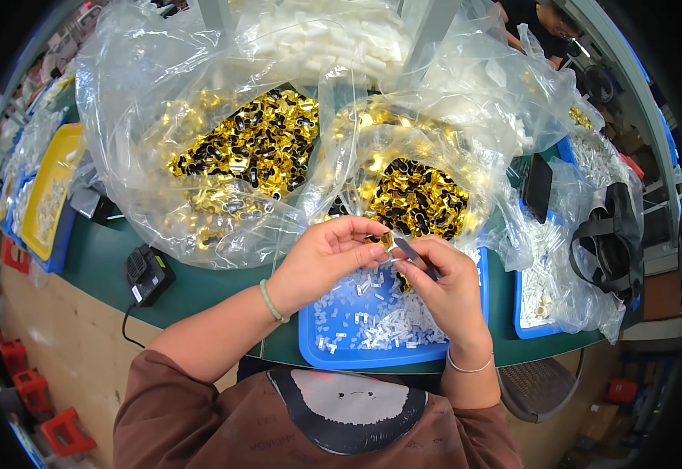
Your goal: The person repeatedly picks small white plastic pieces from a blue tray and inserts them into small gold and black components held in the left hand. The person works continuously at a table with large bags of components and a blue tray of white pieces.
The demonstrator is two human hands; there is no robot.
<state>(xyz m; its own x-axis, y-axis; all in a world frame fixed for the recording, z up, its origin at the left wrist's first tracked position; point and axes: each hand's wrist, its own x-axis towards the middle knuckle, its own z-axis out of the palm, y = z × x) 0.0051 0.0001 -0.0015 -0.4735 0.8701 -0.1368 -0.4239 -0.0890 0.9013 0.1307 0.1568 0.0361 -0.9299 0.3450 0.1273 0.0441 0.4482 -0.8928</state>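
Observation:
My left hand (329,254) pinches a small gold-and-black part (386,241) between thumb and fingers. From the right, my right hand (446,285) grips a pair of dark tweezers (413,255), whose tips meet that part. Both hands are above a blue tray (314,356) that holds many small white plastic pieces (400,324). A few gold-and-black parts show in the tray under my right hand. Just beyond my hands lies an opened clear bag of gold-and-black parts (419,195), and a larger such bag (267,141) is to its left.
A black charger-like box (147,275) with a cable sits on the green table (200,293) at left. Further left stands a yellow tray (50,191). To the right are another blue tray (540,301) and a black bag (611,242). Another person (540,27) is at the far right.

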